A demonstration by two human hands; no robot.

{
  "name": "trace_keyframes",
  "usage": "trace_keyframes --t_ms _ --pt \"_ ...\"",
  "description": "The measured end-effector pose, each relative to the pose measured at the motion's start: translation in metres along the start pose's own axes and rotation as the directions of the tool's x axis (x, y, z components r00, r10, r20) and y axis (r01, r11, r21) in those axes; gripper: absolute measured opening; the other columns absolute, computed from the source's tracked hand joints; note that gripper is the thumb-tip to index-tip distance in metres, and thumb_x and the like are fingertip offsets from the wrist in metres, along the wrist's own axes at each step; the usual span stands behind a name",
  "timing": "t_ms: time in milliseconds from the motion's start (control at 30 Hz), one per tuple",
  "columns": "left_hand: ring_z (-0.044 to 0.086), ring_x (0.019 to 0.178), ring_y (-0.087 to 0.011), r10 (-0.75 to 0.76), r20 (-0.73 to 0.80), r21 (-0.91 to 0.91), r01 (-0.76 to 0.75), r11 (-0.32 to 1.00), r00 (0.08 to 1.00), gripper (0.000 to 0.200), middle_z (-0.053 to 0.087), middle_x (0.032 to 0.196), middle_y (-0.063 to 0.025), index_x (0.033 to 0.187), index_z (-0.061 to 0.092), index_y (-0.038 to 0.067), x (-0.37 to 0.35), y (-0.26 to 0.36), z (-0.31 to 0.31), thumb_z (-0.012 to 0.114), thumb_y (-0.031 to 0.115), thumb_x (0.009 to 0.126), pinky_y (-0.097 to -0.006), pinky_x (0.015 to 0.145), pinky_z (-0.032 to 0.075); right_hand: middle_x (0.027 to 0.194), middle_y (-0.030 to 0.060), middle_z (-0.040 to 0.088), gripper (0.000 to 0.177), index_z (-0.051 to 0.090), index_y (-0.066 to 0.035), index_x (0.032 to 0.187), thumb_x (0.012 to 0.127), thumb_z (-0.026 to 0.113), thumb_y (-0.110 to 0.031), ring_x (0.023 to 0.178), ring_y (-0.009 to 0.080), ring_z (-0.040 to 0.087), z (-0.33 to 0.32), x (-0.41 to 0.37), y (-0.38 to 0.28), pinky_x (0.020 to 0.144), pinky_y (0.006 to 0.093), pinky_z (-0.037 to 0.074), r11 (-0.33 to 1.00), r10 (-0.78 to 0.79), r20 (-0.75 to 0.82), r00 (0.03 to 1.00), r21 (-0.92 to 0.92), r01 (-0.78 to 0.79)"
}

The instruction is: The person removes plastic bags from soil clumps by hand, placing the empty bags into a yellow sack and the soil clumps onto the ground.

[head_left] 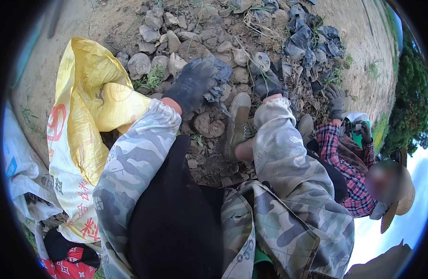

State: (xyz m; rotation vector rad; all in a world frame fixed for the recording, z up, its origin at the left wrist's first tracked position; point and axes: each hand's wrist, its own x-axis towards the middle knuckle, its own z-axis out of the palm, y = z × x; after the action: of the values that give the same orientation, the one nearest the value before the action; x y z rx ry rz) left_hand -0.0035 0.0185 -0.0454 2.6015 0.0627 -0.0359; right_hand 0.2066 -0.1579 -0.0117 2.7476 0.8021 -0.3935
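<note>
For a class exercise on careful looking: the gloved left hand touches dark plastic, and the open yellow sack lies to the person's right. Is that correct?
Not quite: the head view shows the open yellow sack to the person's left, not right. The gloved left hand does touch dark plastic.

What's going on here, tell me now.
The person's left grip, gloved, holds crumpled dark plastic over a heap of stones; the gloved right grip is at a pale piece with holes, its hold unclear. A yellow sack gapes open on the left. A co-worker in plaid reaches down alongside.
</note>
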Motion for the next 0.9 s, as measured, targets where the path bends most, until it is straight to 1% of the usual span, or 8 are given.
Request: trace_keyframes --t_ms 167,233,267,333,567,700,833,900 --pt "0.031 0.129 -0.0301 -0.002 -0.048 0.011 0.002 1.000 0.999 0.048 0.041 0.134 -0.0098 0.108 0.060 0.014 -0.002 -0.002 0.008 0.069 0.023 0.062 -0.0457 0.106 0.023 0.089 0.0126 0.058 0.019 0.056 -0.004 0.103 0.087 0.050 -0.012 0.086 0.0241 0.056 0.079 0.039 0.020 0.074 0.0354 0.046 0.924 0.165 -0.227 0.960 0.376 -0.069" --pt "0.031 0.129 -0.0302 0.008 -0.104 0.000 -0.008 1.000 0.995 0.048 0.041 0.134 -0.0099 0.109 0.060 0.014 -0.004 -0.004 0.012 0.069 0.022 0.062 -0.0457 0.106 0.023 0.080 0.0125 0.058 0.015 0.057 -0.004 0.098 0.085 0.051 -0.009 0.079 0.0242 0.056 0.121 0.049 0.010 0.069 0.0362 0.047 0.200 0.371 -0.083 0.925 0.980 0.007" --pt "0.031 0.129 -0.0303 0.010 -0.098 -0.011 -0.011 1.000 0.995 0.048 0.041 0.133 -0.0098 0.108 0.060 0.014 -0.004 -0.004 0.011 0.069 0.022 0.062 -0.0456 0.106 0.023 0.080 0.0125 0.058 0.015 0.057 -0.004 0.098 0.085 0.051 -0.009 0.079 0.0242 0.056 0.116 0.047 0.014 0.069 0.0362 0.047 0.202 0.372 -0.082 0.925 0.979 0.005" --pt "0.031 0.129 -0.0303 0.018 -0.094 -0.021 -0.020 1.000 0.995 0.047 0.041 0.133 -0.0096 0.108 0.060 0.013 -0.003 -0.004 0.011 0.068 0.022 0.063 -0.0455 0.106 0.023 0.108 0.0131 0.060 0.029 0.055 -0.004 0.111 0.090 0.049 -0.024 0.096 0.0262 0.057 0.097 0.040 0.023 0.081 0.0313 0.046 0.995 -0.100 -0.228 0.969 -0.004 0.101" --pt "0.030 0.129 -0.0290 0.021 -0.136 -0.016 -0.023 1.000 0.991 0.045 0.040 0.134 -0.0083 0.107 0.059 0.013 -0.005 -0.005 0.015 0.068 0.021 0.063 -0.0450 0.106 0.023 0.099 0.0178 0.062 0.031 0.060 0.002 0.101 0.090 0.053 -0.026 0.089 0.0282 0.058 0.090 0.059 0.009 0.075 0.0306 0.045 0.219 0.151 -0.027 0.988 0.976 -0.007" --pt "0.030 0.130 -0.0286 0.003 -0.050 -0.003 -0.003 1.000 0.999 0.046 0.039 0.135 -0.0078 0.107 0.060 0.014 -0.003 -0.002 0.005 0.068 0.020 0.063 -0.0449 0.106 0.023 0.094 0.0095 0.065 0.022 0.062 -0.001 0.100 0.086 0.060 -0.019 0.080 0.0187 0.059 0.082 0.065 0.026 0.076 0.0286 0.045 0.817 -0.095 -0.234 0.968 0.537 0.210" --pt "0.030 0.130 -0.0283 -0.140 -0.070 -0.206 0.123 0.971 0.988 0.047 0.039 0.136 -0.0073 0.107 0.060 0.014 0.002 -0.006 0.019 0.069 0.020 0.061 -0.0450 0.105 0.024 0.094 0.0094 0.065 0.021 0.062 -0.003 0.104 0.084 0.057 -0.008 0.087 0.0205 0.061 0.067 0.061 0.006 0.081 0.0286 0.046 0.225 0.174 0.043 0.984 0.971 -0.082" --pt "0.031 0.129 -0.0282 -0.115 -0.048 -0.210 0.103 0.972 0.992 0.044 0.040 0.135 -0.0069 0.106 0.060 0.014 0.002 -0.005 0.012 0.067 0.020 0.063 -0.0451 0.105 0.024 0.095 0.0087 0.065 0.020 0.062 -0.002 0.103 0.085 0.058 -0.011 0.087 0.0181 0.060 0.059 0.058 0.002 0.080 0.0274 0.046 0.328 0.159 -0.015 0.987 0.944 -0.039"
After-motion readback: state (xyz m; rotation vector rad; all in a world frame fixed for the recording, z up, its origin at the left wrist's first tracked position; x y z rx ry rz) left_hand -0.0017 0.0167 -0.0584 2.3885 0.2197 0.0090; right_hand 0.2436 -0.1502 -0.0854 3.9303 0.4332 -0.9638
